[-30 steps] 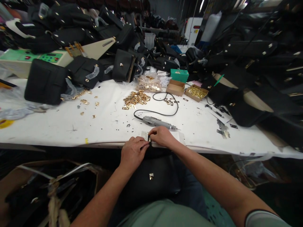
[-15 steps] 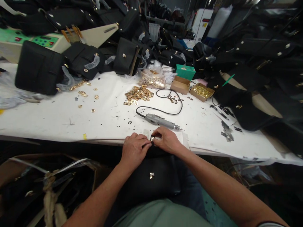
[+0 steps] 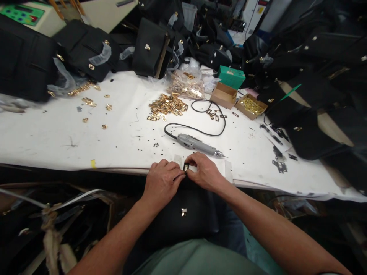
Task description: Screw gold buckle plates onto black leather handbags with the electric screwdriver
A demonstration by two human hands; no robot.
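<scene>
A black bag (image 3: 197,206) rests on my lap below the table edge, a shiny metal clasp (image 3: 184,211) on its front. At the table's edge, a small dark piece with a gold-rimmed rectangular plate (image 3: 186,167) sits between my hands. My right hand (image 3: 204,171) pinches it from the right, with thumb and forefinger closed. My left hand (image 3: 163,180) is closed at its lower left side, fingertips pressed together; they hide what lies under them. Just beyond my hands lies a grey electric screwdriver (image 3: 196,145), its tip pointing right.
Gold plates lie in a pile (image 3: 166,107) mid-table. Behind stand a bag of fittings (image 3: 186,84), a cardboard box (image 3: 223,95), a box of small gold parts (image 3: 249,107) and a green box (image 3: 231,77). Black bags (image 3: 150,47) crowd the back and sides.
The view has tilted down and closer to the table. My hands stay at the small plate with nearly the same grip; the right fingers have shifted slightly, showing more of it.
</scene>
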